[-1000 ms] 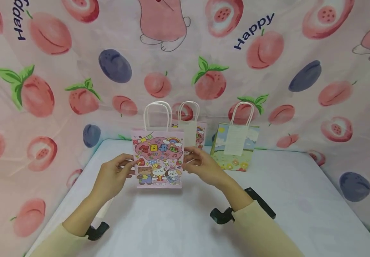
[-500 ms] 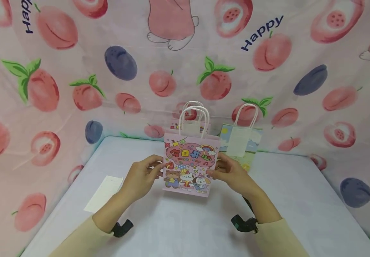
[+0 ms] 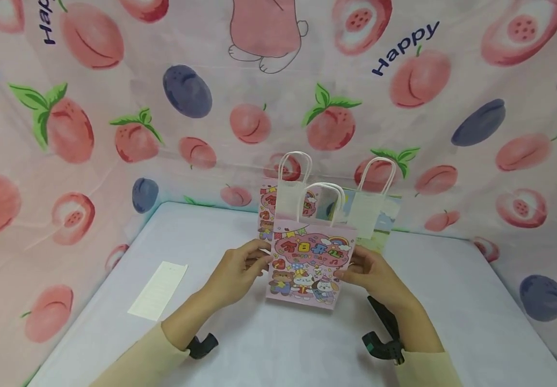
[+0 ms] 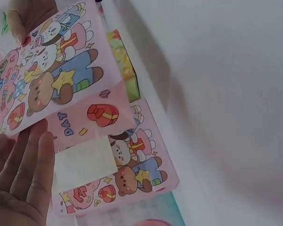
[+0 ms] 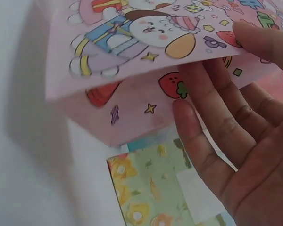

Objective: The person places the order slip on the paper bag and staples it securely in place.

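A small pink paper gift bag (image 3: 307, 266) with cartoon animals and white handles is held upright between both hands, tilted slightly, in the head view. My left hand (image 3: 237, 271) grips its left side edge, and my right hand (image 3: 380, 277) holds the right edge with the thumb on the front. In the right wrist view, the fingers (image 5: 217, 108) lie along the bag's side panel. The left wrist view shows the left hand's fingers (image 4: 33, 165) at the opposite side. Behind it stands a second pink gift bag (image 3: 266, 207) of the same print, partly hidden.
At the back right stands a green and blue gift bag (image 3: 386, 215) with a white tag (image 3: 362, 215), partly covered by the held bag. A white card (image 3: 159, 290) lies on the table's left side. The patterned cloth (image 3: 210, 177) rises behind the white table (image 3: 452, 301).
Both hands have carried the pink gift bag to the right and lower, from left of the second pink bag to in front of the two standing bags. The white card has come into full view.
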{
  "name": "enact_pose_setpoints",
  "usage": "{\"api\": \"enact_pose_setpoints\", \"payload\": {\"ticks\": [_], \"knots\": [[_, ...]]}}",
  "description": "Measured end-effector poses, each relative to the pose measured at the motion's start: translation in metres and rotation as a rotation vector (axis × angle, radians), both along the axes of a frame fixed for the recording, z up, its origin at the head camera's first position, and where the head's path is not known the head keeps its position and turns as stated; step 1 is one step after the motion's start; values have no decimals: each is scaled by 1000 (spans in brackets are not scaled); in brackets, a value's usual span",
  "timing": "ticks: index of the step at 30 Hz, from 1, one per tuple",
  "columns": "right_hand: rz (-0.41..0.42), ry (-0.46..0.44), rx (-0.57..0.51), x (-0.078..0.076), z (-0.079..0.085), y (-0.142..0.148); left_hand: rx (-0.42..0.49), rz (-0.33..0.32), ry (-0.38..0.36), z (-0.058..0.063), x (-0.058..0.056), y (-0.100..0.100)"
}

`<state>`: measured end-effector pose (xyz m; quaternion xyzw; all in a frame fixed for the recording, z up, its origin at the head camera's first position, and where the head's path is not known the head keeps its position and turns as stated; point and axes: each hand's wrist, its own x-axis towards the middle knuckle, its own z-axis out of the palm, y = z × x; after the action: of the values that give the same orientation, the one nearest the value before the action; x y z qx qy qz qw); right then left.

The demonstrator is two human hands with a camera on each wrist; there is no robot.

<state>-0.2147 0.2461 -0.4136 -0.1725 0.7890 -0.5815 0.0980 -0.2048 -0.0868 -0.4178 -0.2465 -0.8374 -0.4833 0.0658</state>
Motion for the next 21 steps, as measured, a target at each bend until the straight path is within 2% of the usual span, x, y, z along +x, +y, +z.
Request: {"api": "enact_pose_setpoints", "payload": {"ticks": [11, 16, 21], "knots": [[90, -56, -10, -3, -11, 4, 28, -57, -16, -8, -6, 2], [136, -46, 19, -6, -14, 5, 31, -61, -34, -12, -8, 0], [134, -21, 42, -4, -15, 11, 33, -63, -29, -11, -13, 4]]}}
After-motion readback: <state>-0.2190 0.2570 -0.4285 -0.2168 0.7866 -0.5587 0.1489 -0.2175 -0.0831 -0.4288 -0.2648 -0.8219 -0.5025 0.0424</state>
